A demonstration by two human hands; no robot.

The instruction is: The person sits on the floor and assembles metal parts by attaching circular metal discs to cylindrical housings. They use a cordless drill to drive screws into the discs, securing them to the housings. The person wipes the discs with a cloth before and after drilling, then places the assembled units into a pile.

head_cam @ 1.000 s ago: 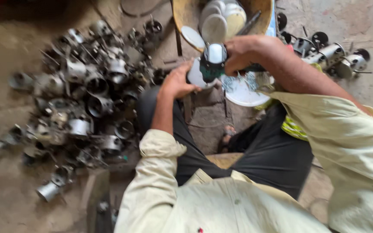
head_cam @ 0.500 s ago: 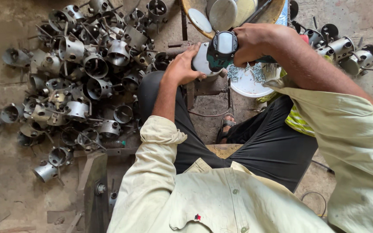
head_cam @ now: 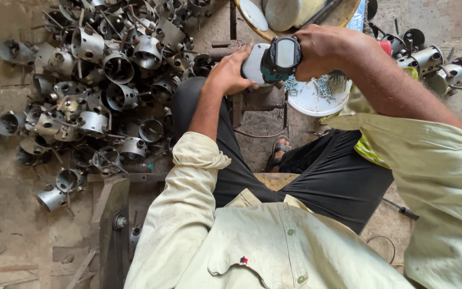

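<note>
I look down over my own pale shirt and dark trousers. My right hand [head_cam: 324, 51] grips a dark green and black power driver [head_cam: 280, 58] from above. My left hand [head_cam: 231, 72] holds a white rounded piece [head_cam: 254, 65] against the tool's left side, over a small metal stand between my knees. What the tool's tip touches is hidden under my hands.
A big heap of grey metal cylindrical housings [head_cam: 102, 91] covers the floor at left. A white bowl of screws [head_cam: 319, 93] lies under my right forearm. A tan basin with metal discs [head_cam: 290, 13] is at the top. More housings [head_cam: 434, 61] lie at right.
The view has shifted, so my hands and the tool sit higher and further right in the frame. Both hands keep the same hold on the tool and the white piece.
</note>
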